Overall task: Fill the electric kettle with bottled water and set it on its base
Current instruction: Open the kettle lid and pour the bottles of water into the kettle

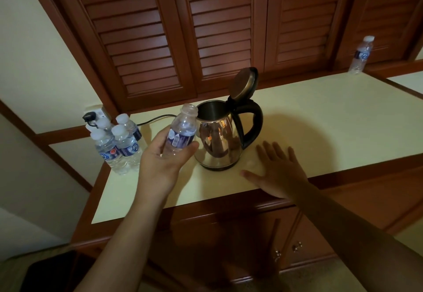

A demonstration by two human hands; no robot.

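Electric kettle (217, 140): stood on the cream surface (320, 119), lid (243, 84) raised upright, mouth exposed.
Uncapped bottle (182, 131): gripped by the curled fingers of the left hand (164, 161), tilted, its neck just beside the kettle's rim.
Right hand (278, 170): fingers straight and spread, nothing held, palm down near the kettle's handle side.
Capped bottles (116, 145): clustered at the surface's left end.

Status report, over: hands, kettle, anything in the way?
Left hand grips uncapped bottle by kettle mouth. Right hand open beside kettle. Lid up, nothing blocking.
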